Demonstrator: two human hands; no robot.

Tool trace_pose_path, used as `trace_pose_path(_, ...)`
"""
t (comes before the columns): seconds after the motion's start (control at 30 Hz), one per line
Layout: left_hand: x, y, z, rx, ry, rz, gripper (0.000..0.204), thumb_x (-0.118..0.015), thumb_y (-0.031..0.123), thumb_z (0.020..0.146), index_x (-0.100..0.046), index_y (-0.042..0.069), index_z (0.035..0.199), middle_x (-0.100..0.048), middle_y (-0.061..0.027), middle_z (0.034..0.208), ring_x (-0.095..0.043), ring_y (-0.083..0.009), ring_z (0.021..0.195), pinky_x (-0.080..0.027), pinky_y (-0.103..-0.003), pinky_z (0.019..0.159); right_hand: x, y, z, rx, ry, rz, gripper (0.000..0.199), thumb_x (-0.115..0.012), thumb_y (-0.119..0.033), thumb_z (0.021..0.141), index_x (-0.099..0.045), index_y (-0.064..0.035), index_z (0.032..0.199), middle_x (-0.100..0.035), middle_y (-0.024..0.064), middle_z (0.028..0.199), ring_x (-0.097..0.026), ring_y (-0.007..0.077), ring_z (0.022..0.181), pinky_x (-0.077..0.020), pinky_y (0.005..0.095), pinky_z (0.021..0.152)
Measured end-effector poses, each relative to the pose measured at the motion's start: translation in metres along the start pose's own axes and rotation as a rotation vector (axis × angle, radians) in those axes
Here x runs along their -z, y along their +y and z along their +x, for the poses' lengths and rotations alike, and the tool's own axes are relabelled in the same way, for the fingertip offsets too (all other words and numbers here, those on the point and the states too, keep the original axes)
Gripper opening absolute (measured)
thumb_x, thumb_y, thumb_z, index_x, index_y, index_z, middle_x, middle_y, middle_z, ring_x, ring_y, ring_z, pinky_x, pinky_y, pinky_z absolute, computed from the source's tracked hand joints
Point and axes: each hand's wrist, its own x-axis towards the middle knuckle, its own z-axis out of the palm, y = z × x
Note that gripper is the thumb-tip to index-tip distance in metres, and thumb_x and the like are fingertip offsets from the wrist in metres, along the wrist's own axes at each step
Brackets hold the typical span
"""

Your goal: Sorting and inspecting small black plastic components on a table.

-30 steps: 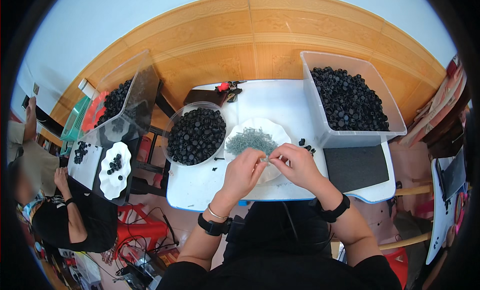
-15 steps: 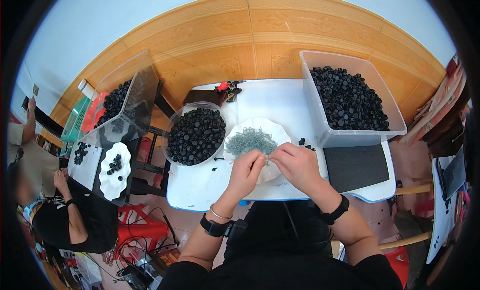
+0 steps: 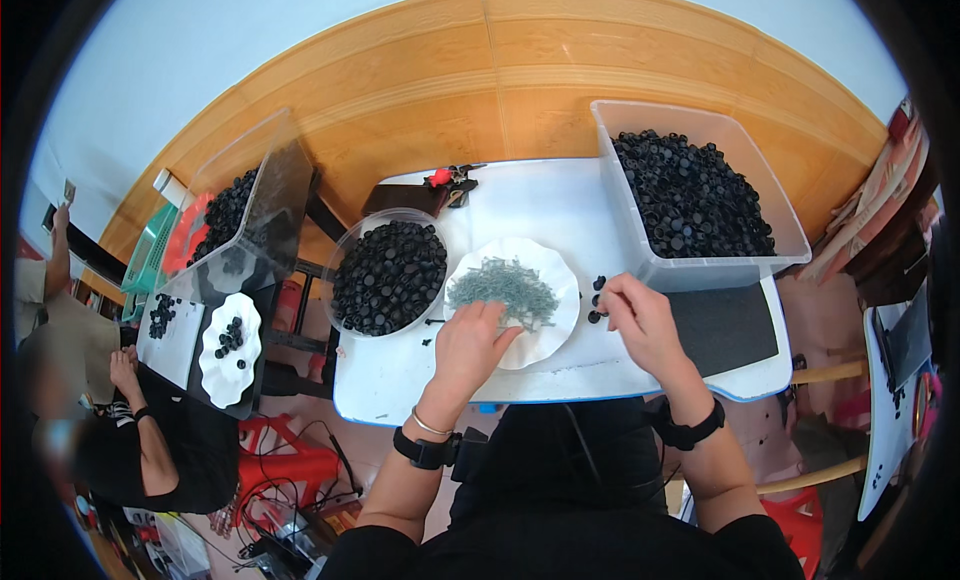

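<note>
Grey-green pins (image 3: 515, 285) heaped on white plate (image 3: 558, 340); plenty left. Left hand (image 3: 464, 348) at heap's near edge, thumb spread from fingers. Right hand (image 3: 645, 330) bunched near loose black caps (image 3: 597, 302); pinch contents, if any, cannot tell. Tub (image 3: 346, 242) well filled; finished count unclear.
</note>
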Motion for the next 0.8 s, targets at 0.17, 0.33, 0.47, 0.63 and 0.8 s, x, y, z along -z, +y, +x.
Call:
trace_pose_path(0.17, -0.006, 0.030, 0.026, -0.174, 0.021, -0.190, 0.016, -0.068, 0.012, 0.076, -0.061, 0.005, 0.088, -0.059, -0.0082, 0.080, -0.056, -0.0275, 0.076, -0.045, -0.037, 0.066, 0.027, 0.000, -0.014, -0.112, 0.039, 0.136, 0.017, -0.047, -0.011, 0.092, -0.057, -0.0001, 0.082, -0.061, 0.0050, 0.072, -0.055, 0.0095, 0.059, -0.0436, 0.0230, 0.056)
trace_pose_path(0.33, -0.033, 0.059, 0.056, -0.411, -0.052, -0.175, 0.017, -0.067, 0.007, 0.073, -0.062, 0.006, 0.089, -0.059, -0.0059, 0.081, -0.056, -0.0258, 0.081, -0.045, -0.037, 0.071, 0.049, 0.001, -0.022, -0.098, 0.065, 0.085, 0.014, -0.051, -0.009, 0.090, -0.061, 0.0006, 0.087, -0.064, 0.0051, 0.074, -0.056, 0.0081, 0.060, -0.0446, 0.0216, 0.055)
trace_pose_path(0.47, -0.058, 0.072, 0.066, -0.400, -0.125, -0.051, 0.018, -0.066, 0.007, 0.072, -0.063, 0.007, 0.090, -0.059, -0.0051, 0.087, -0.055, -0.0250, 0.086, -0.045, -0.037, 0.075, 0.066, -0.005, -0.029, -0.105, 0.134, 0.098, 0.012, -0.053, -0.007, 0.089, -0.063, 0.0008, 0.087, -0.066, 0.0049, 0.076, -0.056, 0.0068, 0.060, -0.0457, 0.0207, 0.056)
trace_pose_path(0.63, -0.074, 0.082, 0.072, -0.371, -0.183, 0.027, 0.020, -0.067, 0.011, 0.073, -0.064, 0.008, 0.093, -0.058, -0.0045, 0.090, -0.054, -0.0245, 0.090, -0.044, -0.037, 0.077, 0.077, 0.001, -0.041, -0.108, 0.133, 0.110, 0.012, -0.055, -0.004, 0.088, -0.064, 0.0013, 0.092, -0.066, 0.0061, 0.078, -0.060, 0.0075, 0.067, -0.0474, 0.0203, 0.060)
trace_pose_path(0.8, -0.081, 0.096, 0.070, -0.382, -0.139, 0.031, 0.017, -0.070, 0.019, 0.068, -0.066, 0.007, 0.079, -0.056, -0.0057, 0.084, -0.053, -0.0230, 0.088, -0.042, -0.035, 0.074, 0.079, 0.022, -0.045, -0.110, 0.150, 0.074, 0.013, -0.060, -0.002, 0.085, -0.067, 0.0009, 0.095, -0.069, 0.0080, 0.081, -0.064, 0.0096, 0.072, -0.0500, 0.0212, 0.064)
